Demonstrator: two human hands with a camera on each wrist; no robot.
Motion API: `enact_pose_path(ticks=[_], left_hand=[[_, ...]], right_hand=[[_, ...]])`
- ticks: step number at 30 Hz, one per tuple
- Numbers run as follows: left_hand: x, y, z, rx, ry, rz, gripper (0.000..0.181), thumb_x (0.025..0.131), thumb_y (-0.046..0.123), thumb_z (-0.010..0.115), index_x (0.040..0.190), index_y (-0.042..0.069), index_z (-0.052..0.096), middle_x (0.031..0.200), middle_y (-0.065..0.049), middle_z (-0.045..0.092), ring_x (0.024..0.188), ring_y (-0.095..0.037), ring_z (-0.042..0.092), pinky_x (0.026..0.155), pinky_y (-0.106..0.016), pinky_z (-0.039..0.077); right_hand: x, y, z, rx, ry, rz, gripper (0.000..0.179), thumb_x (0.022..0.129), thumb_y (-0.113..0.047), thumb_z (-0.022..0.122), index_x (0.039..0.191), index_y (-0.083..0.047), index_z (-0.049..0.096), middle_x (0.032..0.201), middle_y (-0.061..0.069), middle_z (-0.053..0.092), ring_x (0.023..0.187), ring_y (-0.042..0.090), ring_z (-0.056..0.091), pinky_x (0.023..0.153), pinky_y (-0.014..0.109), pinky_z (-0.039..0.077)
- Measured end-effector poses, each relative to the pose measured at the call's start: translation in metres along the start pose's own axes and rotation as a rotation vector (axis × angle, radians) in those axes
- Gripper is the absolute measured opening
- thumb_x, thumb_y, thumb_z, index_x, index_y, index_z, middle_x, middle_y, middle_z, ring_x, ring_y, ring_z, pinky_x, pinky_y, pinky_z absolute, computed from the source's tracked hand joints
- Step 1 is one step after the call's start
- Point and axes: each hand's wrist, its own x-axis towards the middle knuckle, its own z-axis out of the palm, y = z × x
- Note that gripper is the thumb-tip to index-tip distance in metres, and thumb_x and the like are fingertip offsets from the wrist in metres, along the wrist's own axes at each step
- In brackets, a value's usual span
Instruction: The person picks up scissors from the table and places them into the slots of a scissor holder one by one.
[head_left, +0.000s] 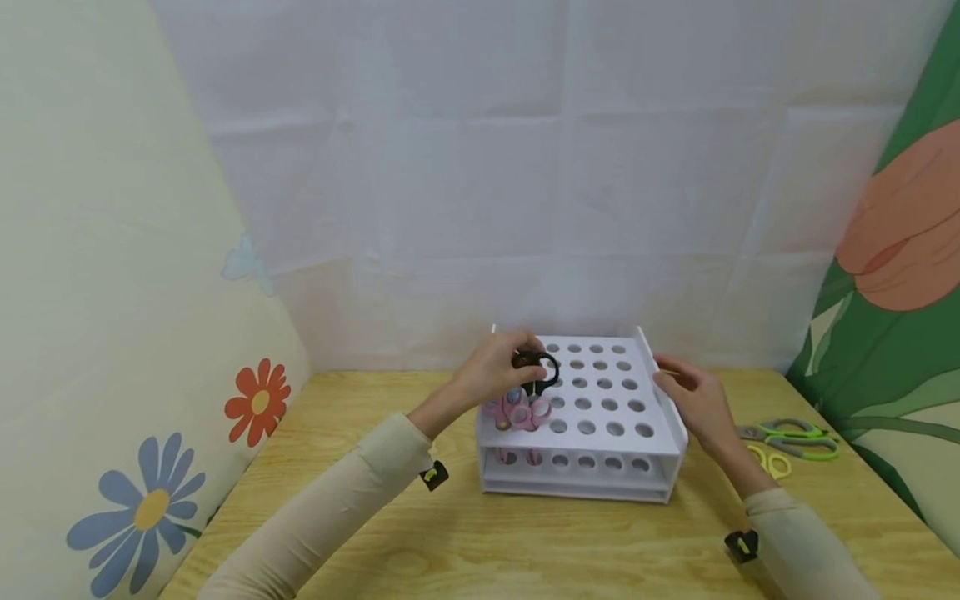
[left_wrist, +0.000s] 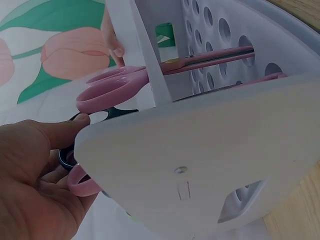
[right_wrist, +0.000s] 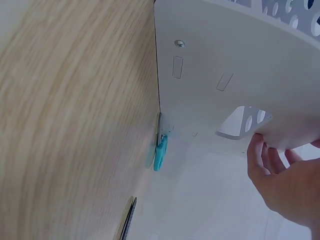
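A white two-tier rack (head_left: 592, 437) with rows of round holes stands on the table. My left hand (head_left: 498, 367) holds black-handled scissors (head_left: 552, 382) over the rack's left side; where their blade tips are is hidden. Just in front of them, pink scissors (head_left: 519, 417) stand handles up in the holes, and in the left wrist view pink blades (left_wrist: 210, 59) run down through the rack. At the opposite side, my right hand (head_left: 697, 408) grips the upper edge of the rack's side panel (right_wrist: 210, 90), thumb on the outer face near a cut-out.
Right of the rack lie green-and-grey scissors (head_left: 798, 435) and yellow-handled scissors (head_left: 774, 463). The right wrist view shows teal-handled scissors (right_wrist: 160, 154) by the rack's base and a dark pointed blade (right_wrist: 128, 218) on the table. A white cloth (head_left: 555, 183) hangs behind.
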Motion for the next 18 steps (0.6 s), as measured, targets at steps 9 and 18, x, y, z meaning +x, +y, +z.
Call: enact_pose_path(ticks=[9, 18], left_hand=[[0.0025, 0.0003, 0.0020, 0.074, -0.072, 0.038, 0.024, 0.090, 0.013, 0.081, 0.111, 0.010, 0.070, 0.103, 0.000, 0.073, 0.093, -0.008, 0.066, 0.083, -0.026, 0.053], [0.0051, 0.0020, -0.0012, 0.107, -0.124, 0.068, 0.026, 0.091, 0.010, 0.079, 0.116, 0.009, 0.069, 0.104, 0.000, 0.072, 0.095, -0.010, 0.065, 0.085, -0.028, 0.052]], right_hand=[[-0.0003, 0.0039, 0.0008, 0.014, 0.005, -0.028, 0.044, 0.102, -0.022, 0.064, 0.139, 0.002, 0.060, 0.132, 0.022, 0.062, 0.096, -0.003, 0.061, 0.076, 0.017, 0.052], [-0.0002, 0.0010, 0.0021, 0.017, 0.015, -0.022, 0.043, 0.102, -0.021, 0.065, 0.137, 0.002, 0.061, 0.131, 0.023, 0.063, 0.095, -0.003, 0.061, 0.075, 0.017, 0.052]])
